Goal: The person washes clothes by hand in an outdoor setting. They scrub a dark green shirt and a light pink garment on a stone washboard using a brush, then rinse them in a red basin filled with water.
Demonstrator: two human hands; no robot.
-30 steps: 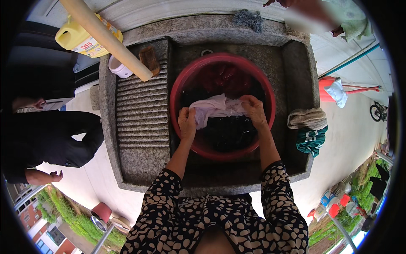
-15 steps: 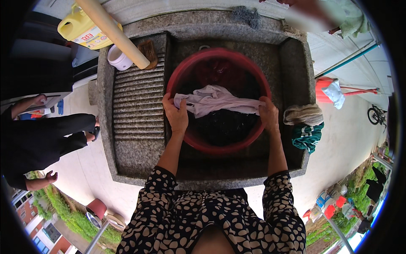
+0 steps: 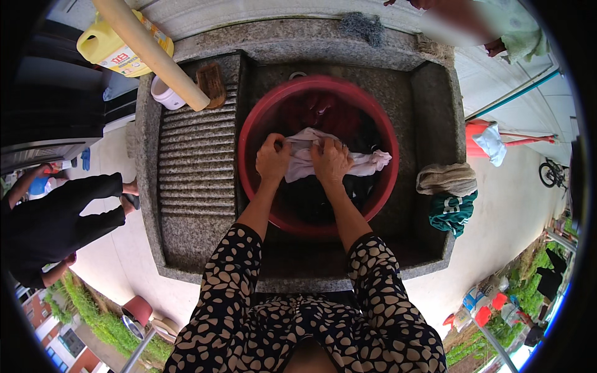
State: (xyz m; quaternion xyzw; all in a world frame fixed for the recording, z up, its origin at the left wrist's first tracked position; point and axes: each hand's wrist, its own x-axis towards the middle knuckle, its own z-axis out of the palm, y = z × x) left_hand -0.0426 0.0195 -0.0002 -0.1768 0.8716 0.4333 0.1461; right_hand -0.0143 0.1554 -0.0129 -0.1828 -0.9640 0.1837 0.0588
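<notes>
A pale pink cloth (image 3: 301,163) is bunched sideways across a red plastic basin (image 3: 245,152). My left hand (image 3: 272,161) is closed on the cloth's left end, with its fingertips partly hidden. Close beside it, my right hand (image 3: 332,163) grips the middle of the cloth, knuckles up. The cloth's twisted right end (image 3: 373,163) sticks out past my right hand toward the basin's right wall. Dark wet laundry (image 3: 305,196) lies below it in the basin, and a dark red fabric (image 3: 317,112) shows at the far side.
The basin stands in a stone sink with a ribbed washboard (image 3: 196,161) on its left. A wooden brush (image 3: 211,86), white cup (image 3: 165,93), wooden pole (image 3: 152,53) and yellow jug (image 3: 118,50) are far left. Beige (image 3: 444,179) and green cloths (image 3: 453,211) drape the right rim. A person (image 3: 62,217) stands left.
My right hand has moved left from the cloth's right end to its middle, close to my left hand. My left hand has shifted slightly right. The person at left has moved.
</notes>
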